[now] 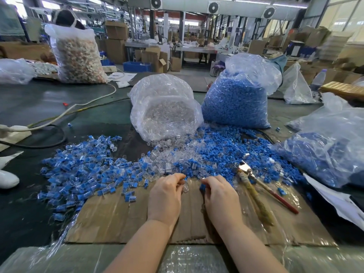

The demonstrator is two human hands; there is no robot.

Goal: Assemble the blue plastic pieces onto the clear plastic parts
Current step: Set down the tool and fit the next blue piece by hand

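Pinching a clear plastic part (185, 187) in my left hand (164, 197) and a blue plastic piece (202, 187) in my right hand (221, 198), I hold both above the cardboard sheet (122, 219); beyond lie loose pieces, then a clear-parts bag (163, 107) and blue-pieces bag (234, 101).

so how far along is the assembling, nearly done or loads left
Loads left. Done: a spread of assembled pieces lies at left. In hand: the left hand pinches a clear part, the right hand a blue piece. Left: the loose pile and both bags.
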